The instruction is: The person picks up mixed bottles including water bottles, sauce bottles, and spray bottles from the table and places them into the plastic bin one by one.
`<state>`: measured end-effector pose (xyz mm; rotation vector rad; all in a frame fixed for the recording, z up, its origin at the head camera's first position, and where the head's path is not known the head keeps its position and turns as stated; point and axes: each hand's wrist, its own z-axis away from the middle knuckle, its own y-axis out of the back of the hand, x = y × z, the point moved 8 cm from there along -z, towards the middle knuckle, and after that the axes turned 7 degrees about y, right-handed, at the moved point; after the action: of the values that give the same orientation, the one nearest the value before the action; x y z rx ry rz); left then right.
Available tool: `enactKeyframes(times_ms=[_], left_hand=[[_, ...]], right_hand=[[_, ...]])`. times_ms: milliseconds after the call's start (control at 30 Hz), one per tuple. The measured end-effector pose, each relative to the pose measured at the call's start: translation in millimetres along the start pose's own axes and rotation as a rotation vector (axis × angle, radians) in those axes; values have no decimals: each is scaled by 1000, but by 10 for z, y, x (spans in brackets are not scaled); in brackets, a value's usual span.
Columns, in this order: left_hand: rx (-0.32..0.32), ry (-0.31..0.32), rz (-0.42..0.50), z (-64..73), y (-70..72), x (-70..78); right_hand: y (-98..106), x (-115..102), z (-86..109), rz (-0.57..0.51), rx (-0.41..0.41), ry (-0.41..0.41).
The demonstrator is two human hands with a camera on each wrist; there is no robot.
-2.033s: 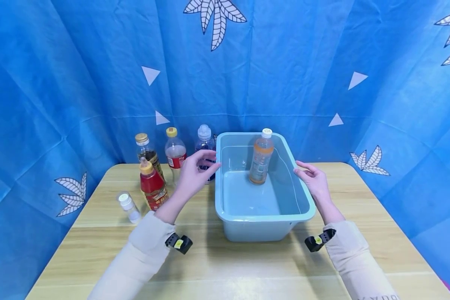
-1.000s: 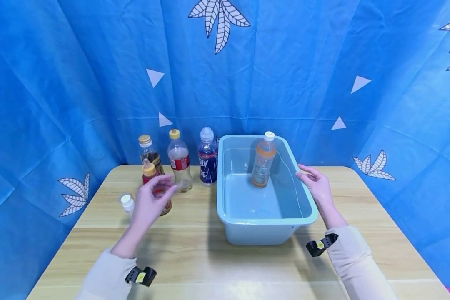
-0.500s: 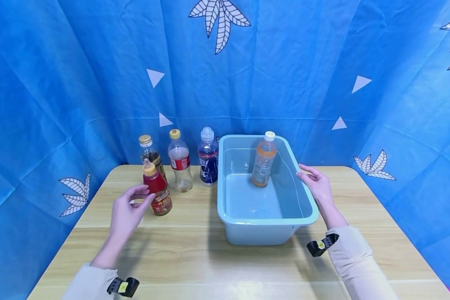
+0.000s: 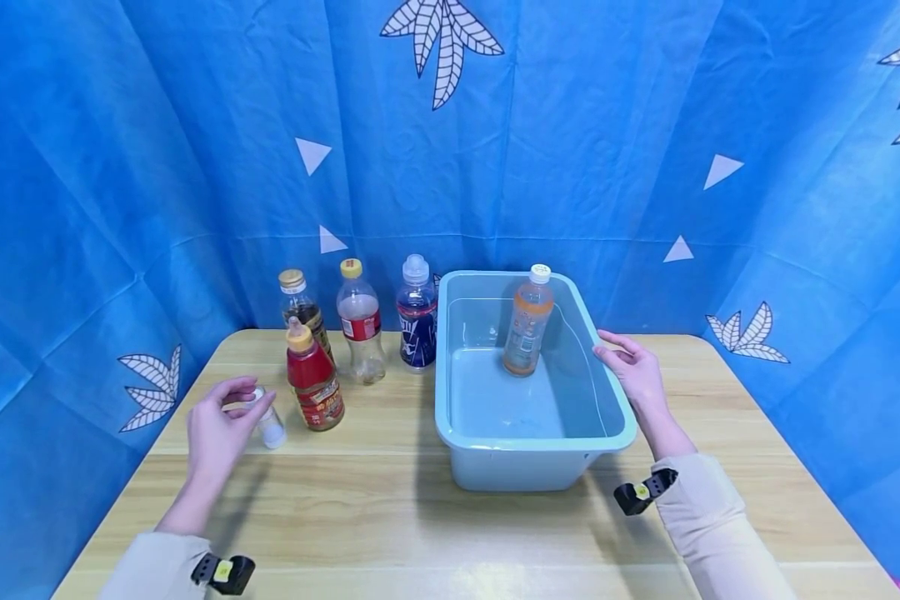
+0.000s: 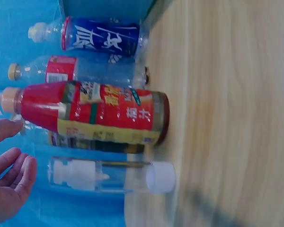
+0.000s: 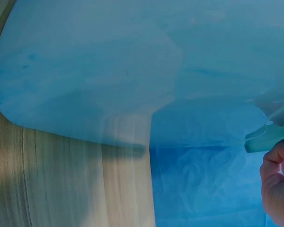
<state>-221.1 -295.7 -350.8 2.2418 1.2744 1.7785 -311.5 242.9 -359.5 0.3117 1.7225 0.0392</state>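
In the head view my left hand [image 4: 217,421] is beside a small clear bottle [image 4: 272,429] with a white top, overlapping its upper part. The left wrist view shows the thumb and fingers apart and short of the bottle, with nothing between them. A red ketchup bottle [image 4: 317,387] with a yellow cap stands just right of it. My right hand [image 4: 636,377] pinches the right rim of a light blue plastic basin [image 4: 525,443], thumb and fingers on the edge. Inside the basin leans a clear bottle with an orange band and white cap [image 4: 527,321].
Behind the ketchup stand a dark sauce bottle [image 4: 294,296], a red-labelled bottle with a yellow cap [image 4: 361,325] and a blue-labelled drink bottle [image 4: 417,325]. A blue curtain [image 4: 585,167] hangs behind the wooden table [image 4: 375,517].
My left hand has left the basin's left rim and moved leftward past the ketchup bottle to the small clear bottle. The right hand stays on the basin rim.
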Motion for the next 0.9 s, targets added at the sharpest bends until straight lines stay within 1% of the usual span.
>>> enactKeyframes(times_ms=[233, 467, 733, 900], left_hand=[[54, 26, -55, -24, 43, -148], [78, 53, -84, -49, 57, -273], [65, 83, -90, -76, 11, -384], [62, 92, -99, -85, -12, -413]], right_hand=[[-2, 10, 8, 0, -1, -3], [-6, 8, -3, -23, 4, 0], [7, 26, -12, -4, 3, -7], [5, 29, -16, -3, 6, -9]])
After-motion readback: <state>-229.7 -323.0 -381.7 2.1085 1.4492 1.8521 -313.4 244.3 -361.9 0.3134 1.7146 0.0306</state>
